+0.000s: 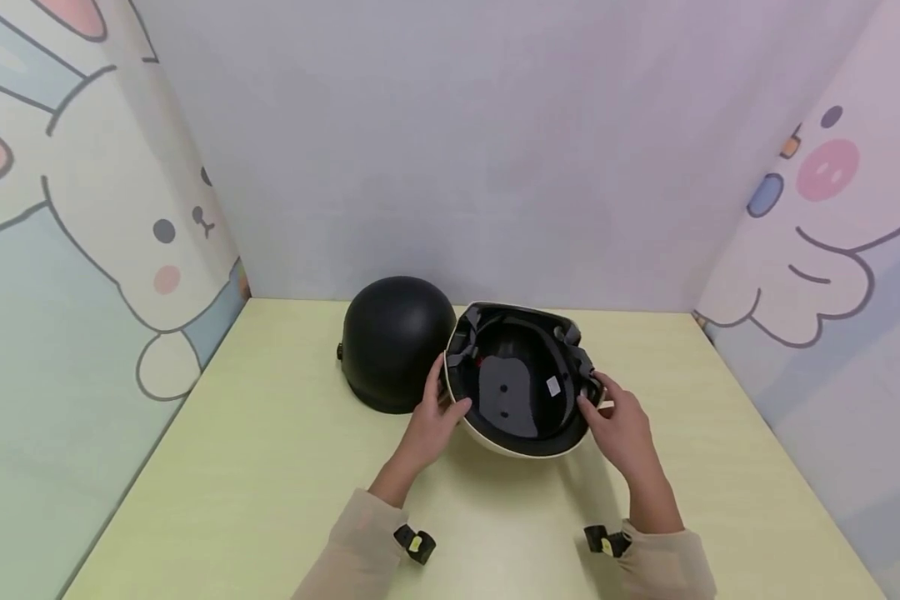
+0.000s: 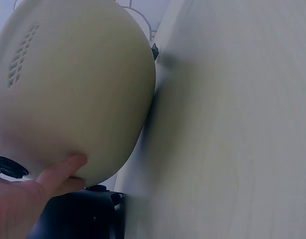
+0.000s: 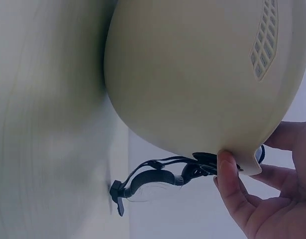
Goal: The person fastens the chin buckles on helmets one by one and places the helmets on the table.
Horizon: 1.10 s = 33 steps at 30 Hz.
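Note:
A cream helmet (image 2: 88, 94) is tipped so that its black padded inside (image 1: 521, 379) faces the head camera. My left hand (image 1: 426, 423) grips its left rim, thumb over the edge and fingers against the outer shell. At the opposite rim my right hand (image 1: 624, 427) pinches the edge between thumb and fingers. A black chin strap (image 3: 155, 177) with a buckle dangles beside the right hand in the right wrist view. Whether the shell touches the table cannot be told. Behind and left stands a black helmet (image 1: 397, 342), dome up, partly covered by the cream one.
The pale yellow-green table (image 1: 255, 467) runs back to a plain light curtain (image 1: 450, 150). Cartoon-printed side panels (image 1: 105, 250) border it on the left and right. Small black devices (image 1: 415, 543) sit at both wrists.

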Tool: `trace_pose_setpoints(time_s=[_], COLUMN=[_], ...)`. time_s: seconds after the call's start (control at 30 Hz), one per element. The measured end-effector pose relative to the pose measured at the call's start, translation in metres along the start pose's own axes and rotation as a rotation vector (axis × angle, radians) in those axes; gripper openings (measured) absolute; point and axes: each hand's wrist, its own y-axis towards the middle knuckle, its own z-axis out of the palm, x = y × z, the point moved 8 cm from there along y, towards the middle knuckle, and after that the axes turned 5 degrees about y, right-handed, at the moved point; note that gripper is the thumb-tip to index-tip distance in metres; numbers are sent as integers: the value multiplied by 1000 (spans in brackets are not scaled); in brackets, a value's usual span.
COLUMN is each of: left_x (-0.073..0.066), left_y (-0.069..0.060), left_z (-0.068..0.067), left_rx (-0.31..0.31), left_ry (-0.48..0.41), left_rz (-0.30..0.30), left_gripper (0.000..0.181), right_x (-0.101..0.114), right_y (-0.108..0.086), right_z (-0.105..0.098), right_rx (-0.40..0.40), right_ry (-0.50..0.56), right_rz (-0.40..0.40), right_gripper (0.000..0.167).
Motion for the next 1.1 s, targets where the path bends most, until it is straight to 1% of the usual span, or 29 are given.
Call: trace_pose_setpoints(time_s=[0.07, 0.17, 0.3, 0.5, 0.57, 0.7, 0.87, 1.0, 1.1], left_x=[2, 4, 6, 0, -1, -2, 1, 1, -4], left_y=[-1, -1, -1, 0, 0, 1, -1, -3, -2], left_z=[-1, -2, -5, -9, -9, -6, -2, -3, -6], left_rx=[9, 14, -2, -31, -35, -21, -5, 3, 18], left_ry=[-20, -26, 7, 72, 77, 68, 26, 20, 37], left_rz=[-6, -13, -8, 20, 22, 12, 4, -2, 21], left_gripper=[76, 77, 78, 77, 78, 80, 81, 83, 84], right_x=[2, 4, 4, 6, 6, 6, 5, 4, 4], right_y=[1, 2, 3, 2, 1, 1, -1, -2, -1], right_z=[0, 1, 1, 0, -1, -4, -6, -7, -7], right_rx=[3, 12, 28, 31, 25, 7, -1, 3, 8], right_ry=[7, 14, 16, 21, 16, -3, -13, -8, 0], right_rz=[-10, -20, -25, -35, -42, -54, -55, -55, -54], right_gripper=[53, 53, 54, 55, 55, 53, 52, 52, 53])
